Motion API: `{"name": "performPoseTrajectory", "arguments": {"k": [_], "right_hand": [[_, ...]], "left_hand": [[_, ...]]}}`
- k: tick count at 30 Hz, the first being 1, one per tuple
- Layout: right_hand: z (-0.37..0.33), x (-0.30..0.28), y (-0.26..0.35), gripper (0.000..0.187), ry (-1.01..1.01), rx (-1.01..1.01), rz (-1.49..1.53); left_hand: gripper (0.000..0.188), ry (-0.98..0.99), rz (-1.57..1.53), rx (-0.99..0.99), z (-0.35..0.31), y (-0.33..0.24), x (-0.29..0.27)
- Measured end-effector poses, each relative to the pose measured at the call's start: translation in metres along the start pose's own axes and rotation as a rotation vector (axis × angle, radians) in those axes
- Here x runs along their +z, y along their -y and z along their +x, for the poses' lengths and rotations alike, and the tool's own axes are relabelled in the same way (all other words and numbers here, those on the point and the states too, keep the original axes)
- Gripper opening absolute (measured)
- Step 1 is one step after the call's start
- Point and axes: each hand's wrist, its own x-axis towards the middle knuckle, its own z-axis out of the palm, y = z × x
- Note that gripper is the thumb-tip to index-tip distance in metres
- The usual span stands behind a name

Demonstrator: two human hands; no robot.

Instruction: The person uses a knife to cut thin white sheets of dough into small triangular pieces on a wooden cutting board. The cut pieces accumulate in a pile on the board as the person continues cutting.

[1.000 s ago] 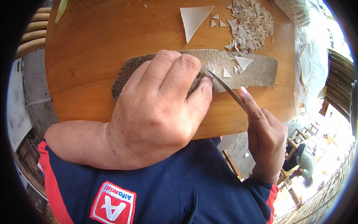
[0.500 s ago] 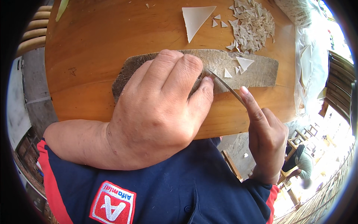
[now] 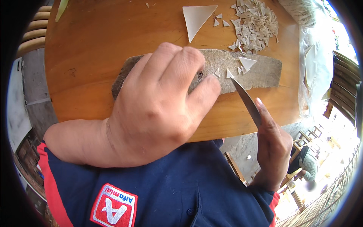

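My right hand (image 3: 274, 147) grips a knife (image 3: 247, 100), index finger laid along the back of its blade. The tip points up and left, close to a small white triangle (image 3: 229, 74) on a worn wooden board (image 3: 264, 72). Above the board's left part hovers my left hand (image 3: 159, 98), its thumb and bent index finger apart with a gap between them. Its other fingertips are hidden beneath the hand. Near the thumb lies a small white piece (image 3: 216, 72); a larger white triangle (image 3: 247, 63) and small scraps lie farther right on the board.
Beyond the board, a big white triangular sheet (image 3: 197, 20) lies on the wooden table (image 3: 87, 75). A heap of small white triangles (image 3: 259, 28) sits to its right. A clear plastic bag (image 3: 314, 68) hangs along the right edge. Another person (image 3: 307, 164) bends over at lower right.
The knife has drawn back toward me and right, its blade turned more upright. My left thumb and index finger have parted, uncovering small pieces and a dark spot on the board.
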Motion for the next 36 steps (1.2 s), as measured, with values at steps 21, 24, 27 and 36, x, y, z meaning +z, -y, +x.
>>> {"name": "performPoseTrajectory", "arguments": {"k": [21, 24, 27, 36], "right_hand": [[-0.005, -0.007, 0.003, 0.049, -0.013, 0.091, 0.029], [-0.004, -0.006, 0.008, 0.049, -0.014, 0.123, 0.097], [0.004, 0.008, 0.004, 0.059, -0.104, 0.021, 0.124], [0.011, 0.018, 0.003, 0.078, -0.148, -0.052, 0.032]], "left_hand": [[0.048, 0.093, -0.045, -0.004, 0.007, 0.003, -0.001], [0.047, 0.084, -0.013, 0.010, 0.005, 0.003, 0.002], [0.048, 0.082, 0.028, 0.017, 0.003, 0.003, 0.004], [0.049, 0.060, 0.041, 0.012, 0.004, 0.001, 0.005]]}}
